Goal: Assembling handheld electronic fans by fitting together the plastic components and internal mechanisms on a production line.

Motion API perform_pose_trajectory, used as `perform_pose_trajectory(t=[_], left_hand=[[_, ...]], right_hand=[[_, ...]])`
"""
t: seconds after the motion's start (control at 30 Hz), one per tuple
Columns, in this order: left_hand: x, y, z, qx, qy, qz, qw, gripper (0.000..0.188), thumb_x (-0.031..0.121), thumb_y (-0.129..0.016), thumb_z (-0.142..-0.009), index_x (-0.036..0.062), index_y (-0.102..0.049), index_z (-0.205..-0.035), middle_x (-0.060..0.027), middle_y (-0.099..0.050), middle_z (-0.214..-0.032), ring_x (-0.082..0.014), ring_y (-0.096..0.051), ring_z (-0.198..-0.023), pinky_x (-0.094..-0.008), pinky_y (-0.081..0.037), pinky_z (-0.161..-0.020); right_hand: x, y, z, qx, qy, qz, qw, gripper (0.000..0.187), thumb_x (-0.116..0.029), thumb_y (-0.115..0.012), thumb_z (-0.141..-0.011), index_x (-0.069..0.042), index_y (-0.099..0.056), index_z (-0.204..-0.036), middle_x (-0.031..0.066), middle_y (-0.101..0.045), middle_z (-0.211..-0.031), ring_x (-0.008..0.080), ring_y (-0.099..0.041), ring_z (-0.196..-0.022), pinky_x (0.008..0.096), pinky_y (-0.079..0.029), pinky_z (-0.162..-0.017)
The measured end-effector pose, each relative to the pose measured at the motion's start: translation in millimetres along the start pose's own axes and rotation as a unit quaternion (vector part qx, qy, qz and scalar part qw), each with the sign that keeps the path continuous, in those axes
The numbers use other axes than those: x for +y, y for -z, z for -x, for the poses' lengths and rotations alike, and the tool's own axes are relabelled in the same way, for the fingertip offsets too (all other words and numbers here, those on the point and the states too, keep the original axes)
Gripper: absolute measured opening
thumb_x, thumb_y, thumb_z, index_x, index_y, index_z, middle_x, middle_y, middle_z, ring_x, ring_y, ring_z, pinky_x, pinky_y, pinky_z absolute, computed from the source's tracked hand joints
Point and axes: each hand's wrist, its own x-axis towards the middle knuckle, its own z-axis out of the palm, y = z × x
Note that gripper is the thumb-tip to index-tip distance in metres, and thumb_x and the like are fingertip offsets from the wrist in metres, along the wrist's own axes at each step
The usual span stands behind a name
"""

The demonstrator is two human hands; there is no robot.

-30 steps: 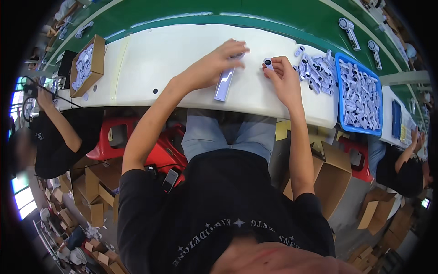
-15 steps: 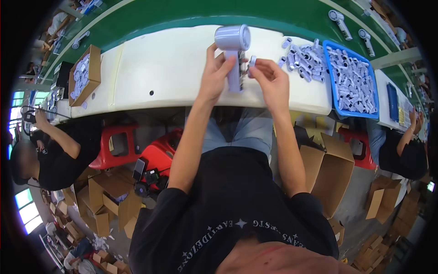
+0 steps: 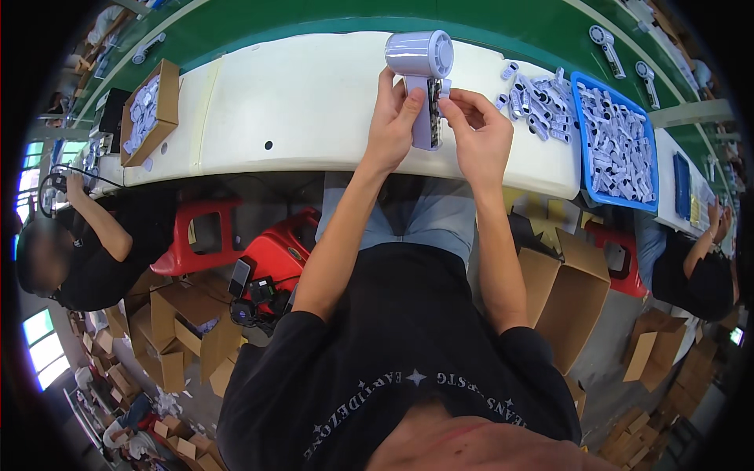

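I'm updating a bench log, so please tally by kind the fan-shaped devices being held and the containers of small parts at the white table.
Fan-shaped device, in the left hand: 1
Blue basket: 1
Cardboard box: 1
Total: 3

A wide green surface [image 3: 314,25] curves across the top of the view. At the far left sits a person in a black shirt [image 3: 98,263], near a red stool [image 3: 179,257]. A second red stool [image 3: 276,250] stands beside it, with a phone [image 3: 239,278] and a black gadget [image 3: 261,290] close together at its side. An open cardboard box [image 3: 188,302] is just below the first stool; pale scraps [image 3: 166,403] litter the floor near it. A bright window [image 3: 45,351] shows at the left rim. On the right are a larger open carton [image 3: 583,314], a third red stool [image 3: 606,234] and another dark-shirted person [image 3: 703,279].
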Motion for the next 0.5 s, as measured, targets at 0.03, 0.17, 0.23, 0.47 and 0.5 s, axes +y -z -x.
perform_pose_trajectory(t=[0.03,0.17,0.23,0.47,0.5], left_hand=[[1.5,1.7,-0.1,-0.007,0.004,-0.008,1.0,0.051,0.02,-0.048,-0.1,0.0038,-0.021,-0.14,-0.0122,-0.054,-0.113,-0.0156,-0.055,-0.102,-0.0284,-0.045,-0.088],[2.7,1.9,0.2,-0.013,-0.014,-0.041,0.999,0.048,0.016,-0.046,-0.1,0.0026,-0.022,-0.139,-0.0116,-0.053,-0.113,-0.016,-0.054,-0.101,-0.0283,-0.044,-0.088],[1.5,2.6,0.1,-0.013,-0.026,-0.054,0.998,0.046,0.015,-0.046,-0.1,0.002,-0.023,-0.138,-0.0115,-0.053,-0.113,-0.0162,-0.054,-0.101,-0.0282,-0.044,-0.088],[4.4,-14.0,2.7,0.109,-0.012,-0.121,0.987,0.044,0.011,-0.062,-0.089,0.0003,-0.035,-0.122,-0.0107,-0.053,-0.106,-0.0145,-0.055,-0.091,-0.0284,-0.048,-0.079],[2.7,-13.7,1.8,0.107,-0.011,-0.121,0.987,0.044,0.011,-0.062,-0.089,0.0003,-0.035,-0.122,-0.0107,-0.053,-0.106,-0.0145,-0.055,-0.091,-0.0284,-0.048,-0.079]], right_hand=[[-0.1,-0.6,0.4,-0.001,-0.006,-0.013,1.0,0.02,-0.008,-0.073,-0.078,0.006,-0.068,-0.092,0.0111,-0.07,-0.078,0.013,-0.065,-0.069,0.0248,-0.051,-0.067],[1.8,-1.4,0.3,-0.014,0.026,0.037,0.999,0.019,-0.007,-0.073,-0.078,0.006,-0.068,-0.092,0.0105,-0.07,-0.077,0.0131,-0.065,-0.068,0.025,-0.051,-0.066],[1.8,-0.1,-0.6,-0.029,0.024,0.049,0.998,0.019,-0.007,-0.073,-0.078,0.006,-0.068,-0.092,0.0108,-0.07,-0.077,0.0132,-0.065,-0.068,0.0252,-0.051,-0.065],[-5.5,-1.6,7.2,-0.077,0.014,0.11,0.991,0.018,-0.008,-0.073,-0.078,0.005,-0.066,-0.087,0.0112,-0.068,-0.076,0.0142,-0.065,-0.063,0.0269,-0.052,-0.062],[-5.0,-3.4,8.3,-0.07,0.045,0.14,0.987,0.017,-0.009,-0.073,-0.078,0.005,-0.065,-0.085,0.0108,-0.067,-0.075,0.0145,-0.064,-0.063,0.0274,-0.052,-0.061]])
